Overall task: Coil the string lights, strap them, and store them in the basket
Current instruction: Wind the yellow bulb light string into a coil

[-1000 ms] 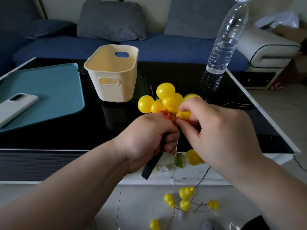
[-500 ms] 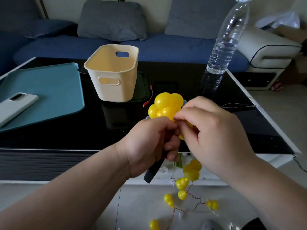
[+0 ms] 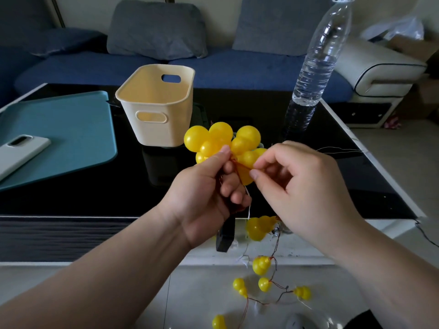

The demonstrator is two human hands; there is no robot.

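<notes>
Both over table edge [image 3: 71, 217] | left grip [image 3: 204, 198] clenches string lights [image 3: 221, 134]; right grip [image 3: 306, 186] pinches them

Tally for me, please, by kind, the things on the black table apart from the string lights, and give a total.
Basket: 1
Water bottle: 1
Teal mat: 1
Phone, lying on the mat: 1
Total: 4
A dark thing behind the basket is too hidden to name, so it is not counted.
</notes>
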